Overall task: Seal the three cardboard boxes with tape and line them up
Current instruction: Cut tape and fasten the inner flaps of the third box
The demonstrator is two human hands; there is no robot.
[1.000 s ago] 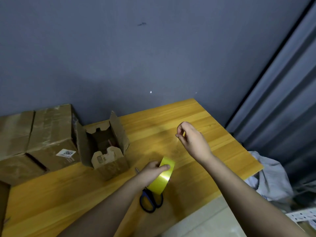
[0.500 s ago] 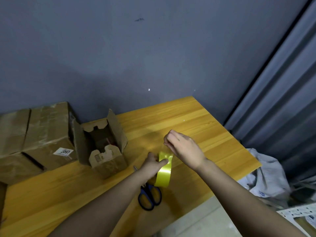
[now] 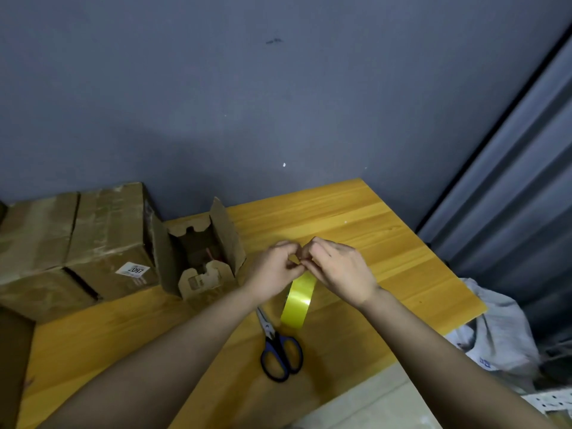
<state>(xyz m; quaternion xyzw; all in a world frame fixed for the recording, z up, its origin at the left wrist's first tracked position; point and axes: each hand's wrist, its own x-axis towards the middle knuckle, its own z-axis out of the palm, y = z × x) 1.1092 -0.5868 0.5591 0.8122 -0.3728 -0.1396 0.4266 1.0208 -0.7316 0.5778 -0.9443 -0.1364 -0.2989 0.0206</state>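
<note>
A yellow tape roll (image 3: 297,300) stands on edge over the wooden table (image 3: 356,230), held up at its top. My left hand (image 3: 274,270) grips the top of the roll. My right hand (image 3: 340,269) meets it there, fingertips pinching at the tape on the roll's upper edge. A small cardboard box (image 3: 198,252) with its flaps open stands just left of my hands. Two larger closed boxes, one with a white label (image 3: 108,239) and one further left (image 3: 34,239), sit against the wall at the far left.
Blue-handled scissors (image 3: 280,351) lie on the table just below the roll. Part of another brown box (image 3: 12,366) shows at the left edge. Grey cloth (image 3: 501,329) lies beyond the table's right edge. A grey wall stands behind the table.
My right hand came down from the raised position and in to the roll's top. My left hand shifted from the roll's side to its top, and both hands now meet there.
</note>
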